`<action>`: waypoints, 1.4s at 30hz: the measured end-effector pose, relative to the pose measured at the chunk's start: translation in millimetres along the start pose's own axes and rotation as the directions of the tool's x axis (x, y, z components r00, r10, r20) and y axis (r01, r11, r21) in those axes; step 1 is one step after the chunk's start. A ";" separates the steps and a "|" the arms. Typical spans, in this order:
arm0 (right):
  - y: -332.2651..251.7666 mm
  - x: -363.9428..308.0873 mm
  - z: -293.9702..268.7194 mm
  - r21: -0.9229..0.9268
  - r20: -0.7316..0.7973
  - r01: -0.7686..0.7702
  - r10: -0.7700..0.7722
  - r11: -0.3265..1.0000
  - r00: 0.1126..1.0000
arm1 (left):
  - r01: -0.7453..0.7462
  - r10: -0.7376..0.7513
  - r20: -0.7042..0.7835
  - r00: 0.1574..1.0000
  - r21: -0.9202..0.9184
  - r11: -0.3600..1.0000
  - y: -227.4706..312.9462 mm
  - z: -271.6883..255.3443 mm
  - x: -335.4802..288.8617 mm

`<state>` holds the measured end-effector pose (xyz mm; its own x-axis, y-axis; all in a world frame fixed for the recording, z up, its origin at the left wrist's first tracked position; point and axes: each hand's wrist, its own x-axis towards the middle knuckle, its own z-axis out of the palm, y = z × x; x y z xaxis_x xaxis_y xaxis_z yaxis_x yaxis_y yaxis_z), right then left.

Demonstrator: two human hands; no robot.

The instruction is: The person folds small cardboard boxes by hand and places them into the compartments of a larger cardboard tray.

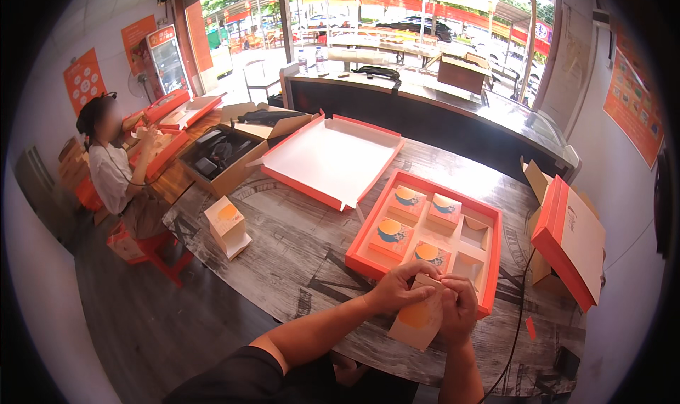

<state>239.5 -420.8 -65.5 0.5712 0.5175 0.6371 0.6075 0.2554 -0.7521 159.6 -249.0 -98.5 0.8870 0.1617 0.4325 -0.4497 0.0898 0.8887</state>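
A cream carton point(416, 326) with an orange round print is tilted between my two hands, over the table's near edge. My left hand point(402, 289) pinches its top end from the left. On the other side my right hand point(459, 308) grips the carton's right edge and top, fingertips close to the left ones. Just beyond them lies a red-rimmed gift box point(498, 262) with compartments. Several small square boxes point(392, 235) with yellow and blue prints sit in its left and middle compartments; bare cream walls show in the right column.
Farther back lies a white-lined red lid point(329, 159). At left stand an upright carton point(227, 223) and an open cardboard box point(219, 156) of black items. A red-sided box point(570, 237) leans at right, near a black cable point(523, 312). A person point(113, 156) sits far left, handling red boxes.
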 end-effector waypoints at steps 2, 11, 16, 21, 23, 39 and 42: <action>0.5 -0.1 0.0 0.010 -0.004 0.002 -0.002 1.000 1.000 | -0.001 0.001 0.011 1.000 0.003 1.000 -0.1 0.7 -0.2; 5.2 -2.8 -1.3 0.028 -0.017 0.006 -0.005 1.000 1.000 | -0.018 0.019 -0.012 1.000 0.037 0.999 4.3 4.7 -1.2; -3.3 1.3 -1.1 -0.076 0.016 0.082 -0.081 0.994 0.997 | -0.019 0.024 -0.074 0.997 0.069 0.997 6.0 7.1 -2.2; -5.9 1.8 0.7 -0.166 0.042 0.200 -0.196 0.966 0.980 | -0.017 0.025 -0.121 0.992 0.063 0.998 11.6 10.7 -2.0; -5.4 2.3 0.3 -0.164 0.058 0.215 -0.208 0.963 0.976 | -0.006 0.014 -0.127 0.992 0.059 0.998 12.0 10.1 -2.6; -10.9 9.3 1.7 -0.201 0.133 0.322 -0.300 0.925 0.945 | 0.042 -0.043 -0.133 0.990 -0.004 0.999 2.3 2.3 -2.5; -9.5 7.4 2.9 -0.194 0.096 0.290 -0.276 0.937 0.956 | 0.035 -0.034 -0.097 0.995 0.013 0.999 4.3 1.9 -1.0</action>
<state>236.4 -417.0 -54.1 0.3256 0.5029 0.8006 0.8421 0.2308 -0.4875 157.0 -250.6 -94.8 0.8874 0.2527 0.3856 -0.4168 0.0826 0.9052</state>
